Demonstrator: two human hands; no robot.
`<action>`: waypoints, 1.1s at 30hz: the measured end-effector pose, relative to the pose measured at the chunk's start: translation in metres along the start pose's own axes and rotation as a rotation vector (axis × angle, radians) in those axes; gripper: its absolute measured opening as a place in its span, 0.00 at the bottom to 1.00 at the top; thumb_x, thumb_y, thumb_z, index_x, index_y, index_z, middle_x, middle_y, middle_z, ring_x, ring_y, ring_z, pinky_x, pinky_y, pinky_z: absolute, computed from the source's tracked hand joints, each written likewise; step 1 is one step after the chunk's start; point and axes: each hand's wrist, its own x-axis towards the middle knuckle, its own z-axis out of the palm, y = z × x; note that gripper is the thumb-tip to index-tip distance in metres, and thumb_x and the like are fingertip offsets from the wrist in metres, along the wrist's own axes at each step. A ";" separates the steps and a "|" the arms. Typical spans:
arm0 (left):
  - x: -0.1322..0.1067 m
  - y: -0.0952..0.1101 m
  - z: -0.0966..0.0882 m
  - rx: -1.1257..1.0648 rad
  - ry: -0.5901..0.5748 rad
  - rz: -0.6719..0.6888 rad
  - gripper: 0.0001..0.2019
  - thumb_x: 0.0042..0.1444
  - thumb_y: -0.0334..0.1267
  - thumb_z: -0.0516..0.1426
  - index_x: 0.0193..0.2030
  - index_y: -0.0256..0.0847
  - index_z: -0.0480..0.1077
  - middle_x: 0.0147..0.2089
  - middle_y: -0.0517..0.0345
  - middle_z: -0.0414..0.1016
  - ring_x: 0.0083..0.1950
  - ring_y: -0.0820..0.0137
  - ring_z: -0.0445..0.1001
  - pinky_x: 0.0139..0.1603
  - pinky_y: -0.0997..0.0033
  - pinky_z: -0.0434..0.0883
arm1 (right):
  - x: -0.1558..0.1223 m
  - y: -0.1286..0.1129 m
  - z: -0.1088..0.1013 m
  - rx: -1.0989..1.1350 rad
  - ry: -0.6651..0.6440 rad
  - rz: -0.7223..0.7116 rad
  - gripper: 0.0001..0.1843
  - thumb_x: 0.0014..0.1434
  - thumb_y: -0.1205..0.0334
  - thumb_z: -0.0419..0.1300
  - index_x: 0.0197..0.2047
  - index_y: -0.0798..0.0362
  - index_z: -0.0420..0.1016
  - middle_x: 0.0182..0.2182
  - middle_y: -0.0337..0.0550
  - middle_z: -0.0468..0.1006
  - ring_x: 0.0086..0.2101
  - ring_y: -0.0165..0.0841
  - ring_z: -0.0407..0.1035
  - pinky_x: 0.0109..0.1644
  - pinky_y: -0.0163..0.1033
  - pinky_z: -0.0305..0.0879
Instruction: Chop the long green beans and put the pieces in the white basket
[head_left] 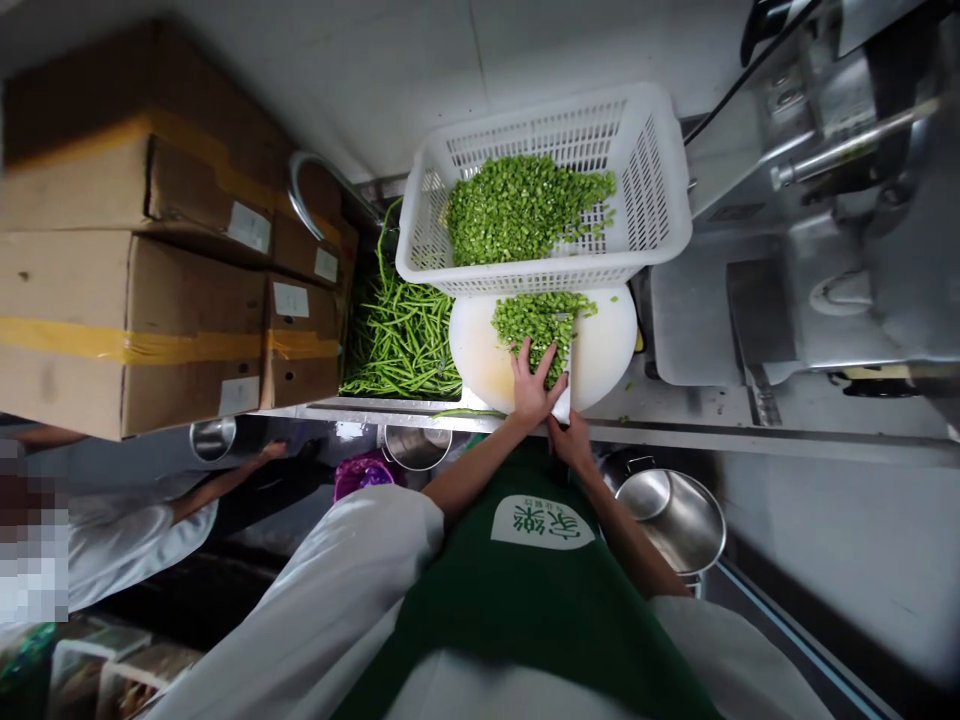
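Carefully | right hand [571, 440] closed around the knife [562, 403], at the near side of the cutting board [611, 345] | left hand [532, 393] spread on chopped green beans [536, 318], mid-board; best curled clear of the blade | basket [540, 272] just beyond

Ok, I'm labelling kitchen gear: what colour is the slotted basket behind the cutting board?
The basket is white, best seen in the head view.

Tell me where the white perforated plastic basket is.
In the head view, the basket sits at upper centre, just beyond the round white cutting board, right of the stacked brown cardboard boxes.
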 end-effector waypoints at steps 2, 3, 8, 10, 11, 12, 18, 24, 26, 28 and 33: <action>0.000 0.006 -0.006 0.004 0.015 0.024 0.27 0.65 0.50 0.58 0.69 0.47 0.65 0.79 0.48 0.37 0.79 0.46 0.42 0.76 0.39 0.50 | -0.006 -0.005 -0.001 0.031 0.006 0.000 0.21 0.58 0.37 0.57 0.30 0.46 0.62 0.12 0.32 0.65 0.13 0.31 0.60 0.20 0.37 0.59; 0.000 0.009 -0.010 0.006 0.026 0.036 0.27 0.65 0.49 0.58 0.69 0.48 0.65 0.79 0.48 0.37 0.79 0.46 0.42 0.76 0.39 0.50 | -0.009 -0.008 -0.002 0.044 0.007 0.002 0.21 0.58 0.38 0.57 0.30 0.46 0.62 0.11 0.31 0.65 0.13 0.31 0.60 0.20 0.37 0.58; 0.013 0.036 -0.047 0.025 0.098 0.092 0.28 0.66 0.50 0.58 0.71 0.52 0.62 0.79 0.52 0.37 0.79 0.47 0.39 0.75 0.38 0.52 | -0.027 -0.036 -0.005 0.100 0.010 -0.036 0.20 0.59 0.39 0.59 0.31 0.46 0.64 0.12 0.29 0.64 0.13 0.30 0.60 0.18 0.36 0.58; 0.028 0.050 -0.071 0.023 0.118 0.121 0.29 0.67 0.51 0.57 0.72 0.55 0.59 0.80 0.54 0.36 0.80 0.48 0.37 0.76 0.37 0.50 | -0.030 -0.058 -0.006 0.138 0.009 -0.079 0.20 0.60 0.40 0.60 0.30 0.47 0.63 0.11 0.29 0.64 0.13 0.29 0.60 0.18 0.35 0.58; 0.039 0.055 -0.083 0.019 0.127 0.138 0.29 0.67 0.52 0.56 0.73 0.56 0.58 0.80 0.56 0.35 0.80 0.49 0.36 0.76 0.37 0.48 | -0.028 -0.073 -0.006 0.158 0.006 -0.104 0.19 0.60 0.41 0.60 0.31 0.47 0.63 0.11 0.29 0.64 0.12 0.29 0.60 0.17 0.35 0.58; 0.053 0.059 -0.094 0.014 0.138 0.156 0.29 0.67 0.53 0.55 0.73 0.57 0.57 0.80 0.57 0.34 0.80 0.49 0.34 0.77 0.37 0.46 | -0.023 -0.090 -0.007 0.176 -0.004 -0.130 0.18 0.60 0.43 0.60 0.31 0.47 0.63 0.11 0.28 0.64 0.12 0.29 0.60 0.17 0.35 0.59; 0.202 0.025 -0.112 -0.047 0.192 0.233 0.34 0.67 0.63 0.48 0.75 0.53 0.53 0.80 0.57 0.37 0.81 0.52 0.30 0.78 0.39 0.32 | 0.036 -0.189 -0.015 0.238 -0.093 -0.210 0.19 0.58 0.48 0.65 0.34 0.46 0.58 0.13 0.25 0.65 0.12 0.26 0.61 0.15 0.31 0.57; 0.308 -0.034 -0.106 -0.055 0.136 0.113 0.40 0.64 0.70 0.43 0.70 0.42 0.59 0.80 0.52 0.39 0.80 0.52 0.30 0.75 0.33 0.27 | 0.003 -0.152 -0.056 0.130 -0.072 -0.091 0.21 0.57 0.42 0.65 0.33 0.47 0.61 0.16 0.27 0.67 0.14 0.26 0.62 0.16 0.31 0.58; 0.286 -0.044 -0.118 -0.072 0.174 0.166 0.37 0.67 0.68 0.41 0.69 0.42 0.60 0.78 0.51 0.48 0.79 0.57 0.38 0.77 0.38 0.34 | -0.026 -0.122 -0.076 0.018 -0.038 -0.051 0.20 0.59 0.41 0.62 0.30 0.47 0.61 0.15 0.29 0.66 0.14 0.28 0.62 0.18 0.33 0.59; 0.236 -0.052 -0.128 -0.128 0.227 0.243 0.31 0.71 0.63 0.39 0.65 0.44 0.64 0.69 0.50 0.63 0.74 0.61 0.56 0.76 0.46 0.53 | -0.052 -0.099 -0.096 -0.170 0.076 0.009 0.19 0.58 0.43 0.60 0.28 0.46 0.62 0.13 0.31 0.66 0.15 0.30 0.62 0.21 0.35 0.60; 0.096 -0.094 -0.113 -0.155 0.213 0.103 0.24 0.73 0.53 0.41 0.47 0.44 0.73 0.45 0.48 0.77 0.55 0.62 0.75 0.60 0.53 0.73 | -0.070 -0.075 -0.127 -0.525 0.193 0.095 0.15 0.59 0.47 0.57 0.27 0.46 0.63 0.18 0.38 0.72 0.22 0.35 0.67 0.28 0.37 0.59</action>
